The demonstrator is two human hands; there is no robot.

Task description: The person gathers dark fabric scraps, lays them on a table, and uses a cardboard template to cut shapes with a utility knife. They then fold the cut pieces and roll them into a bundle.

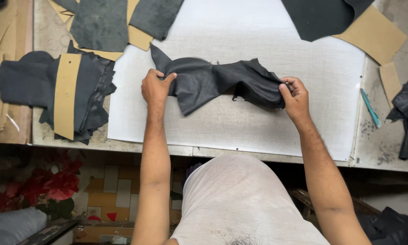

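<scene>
Crumpled black leather piece [217, 84] is pinched at both ends, left hand [155, 88] and right hand [295, 96] each closed on it, over the white cutting board [267, 131] on the surface. Bunched folds risk creasing; grip may slip if pulled unevenly.

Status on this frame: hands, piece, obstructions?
Left hand and right hand both gripping ends of black leather piece. Piece bunched over white board. Nothing in the way.

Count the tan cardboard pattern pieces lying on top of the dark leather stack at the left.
1: a long tan cardboard strip lies lengthwise atop the dark leather stack, left of the white cutting board. Others may be hidden underneath.
</scene>
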